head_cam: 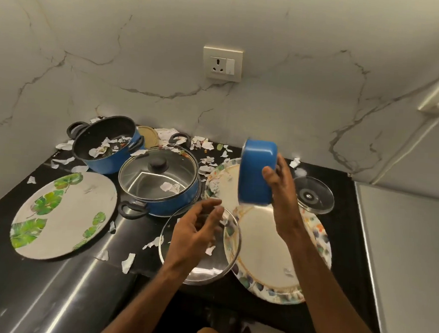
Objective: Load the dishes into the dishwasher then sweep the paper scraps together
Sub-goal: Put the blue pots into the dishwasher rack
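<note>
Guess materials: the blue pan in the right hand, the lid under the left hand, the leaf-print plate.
Blue pan: probably enamelled or painted metal; glossy, even blue with soft highlights. Lid: clear glass with what looks like a steel rim; the counter and scraps show through it. Leaf-print plate: possibly melamine or glazed ceramic; matte white with printed green leaves, can't tell which.

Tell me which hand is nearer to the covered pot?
Left. The left hand hovers just in front of the covered pot, to its right; the right hand is farther right, holding a blue pan up.
</note>
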